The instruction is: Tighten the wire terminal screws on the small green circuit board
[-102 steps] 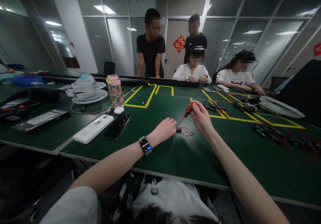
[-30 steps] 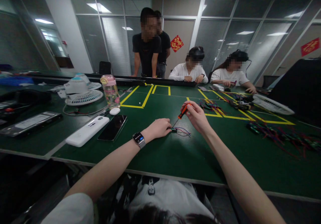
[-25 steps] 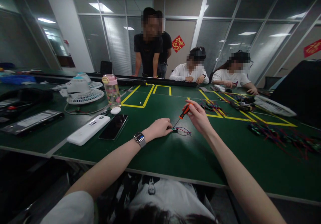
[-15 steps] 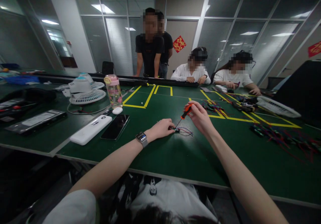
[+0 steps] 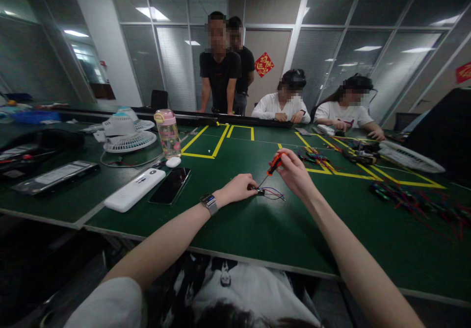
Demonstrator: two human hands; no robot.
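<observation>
My right hand (image 5: 296,173) is closed round a small screwdriver (image 5: 274,164) with an orange and black handle, its tip slanting down to a tiny black part (image 5: 261,191) on the green table (image 5: 257,225). Thin red and blue wires (image 5: 275,193) trail from that part to the right. My left hand (image 5: 237,188), with a watch (image 5: 208,203) on the wrist, pinches the part against the table from the left. The part itself is too small to make out.
A white power bank (image 5: 134,195) and a dark phone (image 5: 170,185) lie left of my hands, with a pink-capped bottle (image 5: 168,133) and white fans (image 5: 125,132) behind. Wire bundles (image 5: 415,203) lie at right. Two people sit and two stand across the table.
Both hands have stayed on the small part, with the screwdriver held at nearly the same slant. A standing person has walked from the door to behind the other one.
</observation>
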